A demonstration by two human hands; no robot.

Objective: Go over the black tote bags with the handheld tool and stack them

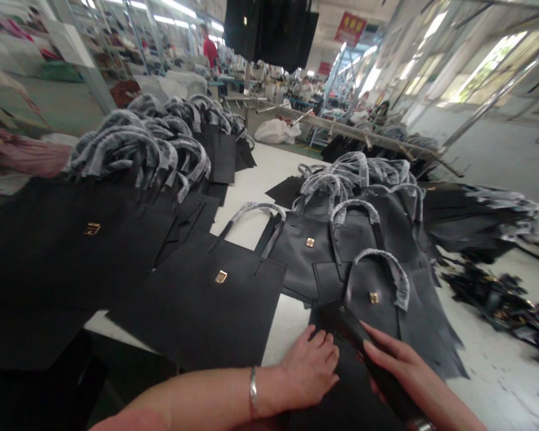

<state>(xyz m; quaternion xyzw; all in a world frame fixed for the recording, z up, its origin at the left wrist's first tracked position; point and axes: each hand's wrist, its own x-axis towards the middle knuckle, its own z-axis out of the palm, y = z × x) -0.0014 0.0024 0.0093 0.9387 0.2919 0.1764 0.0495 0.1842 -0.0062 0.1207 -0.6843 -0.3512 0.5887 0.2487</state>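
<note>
My left hand point(312, 365), with a silver bracelet point(253, 389) at the wrist, lies palm down at the edge of a black bag panel point(354, 395); its fingers are slightly bent and apart. My right hand point(397, 362) is wrapped round the thick handle of a black hand-held tool point(354, 326). The tool's head points away to the left, over the dark panel; its exact kind is unclear. Just beyond it lies a black handbag point(379, 314) with a gold clasp and a plastic-wrapped handle. Left of my hands, another black handbag point(206, 299) lies flat, its gold clasp point(221, 277) facing up.
Piles of black handbags with wrapped handles point(135, 143) cover the left side; more handbags point(357, 173) lie at the right on the white table point(256, 161). Black straps point(498, 299) are heaped at far right. Black bags point(269, 30) hang overhead near a metal rack point(323, 123).
</note>
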